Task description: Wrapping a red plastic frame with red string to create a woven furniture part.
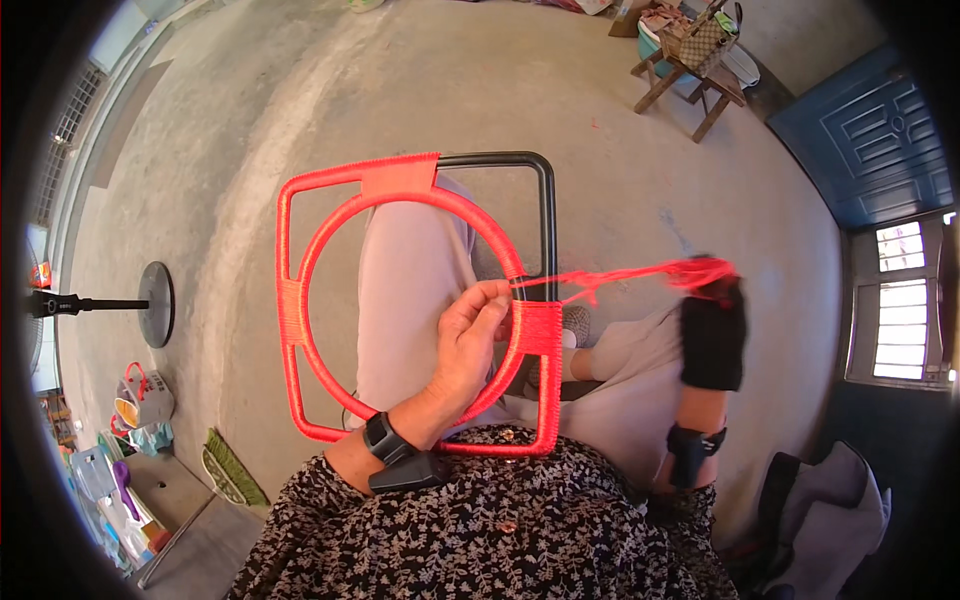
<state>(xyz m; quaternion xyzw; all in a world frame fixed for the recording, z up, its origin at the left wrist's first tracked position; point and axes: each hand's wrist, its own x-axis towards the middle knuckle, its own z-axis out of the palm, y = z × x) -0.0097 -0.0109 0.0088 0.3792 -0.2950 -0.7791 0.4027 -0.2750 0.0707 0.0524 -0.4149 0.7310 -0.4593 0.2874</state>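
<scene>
A square black frame (551, 200) with a ring inside it lies over my lap, mostly wrapped in red cord (400, 182). Its upper right corner shows bare black. My left hand (468, 335) pinches the ring's right side, close to where the wrapping ends. From there loose red yarn (625, 272) stretches right to my right hand (712, 325), which wears a black glove. That hand is closed on a bundle of the yarn. Its fingers are blurred and partly covered by the strands.
A wooden stool (690, 85) carrying a checkered bag (706, 45) stands at the far right. To the left are a round black stand base (157, 305), a white bag (148, 398) and a green brush head (232, 468). Grey fabric (825, 520) lies at the lower right.
</scene>
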